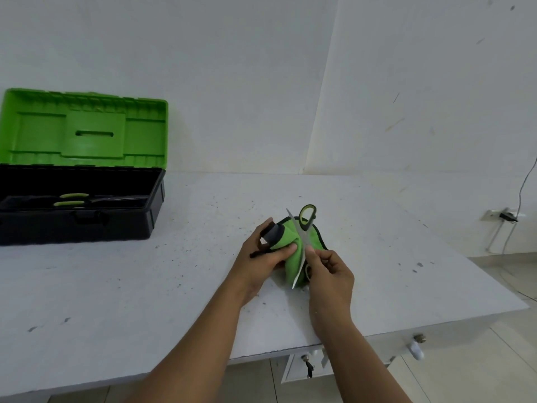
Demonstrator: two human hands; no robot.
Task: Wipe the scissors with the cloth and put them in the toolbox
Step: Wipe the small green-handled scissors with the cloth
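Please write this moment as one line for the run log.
stage: wiping | left hand: grips cloth | right hand: pinches scissors, open | toolbox: lid up, scissors not inside

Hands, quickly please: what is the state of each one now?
Left hand: closed, grips the green cloth.
Right hand: closed, pinches the open scissors against the cloth.

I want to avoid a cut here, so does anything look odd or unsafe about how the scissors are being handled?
Yes: the scissors are spread open, one bare blade pointing up and one down toward the table, close to both hands. The right hand pinches them near the pivot; the left hand grips the green cloth against them.
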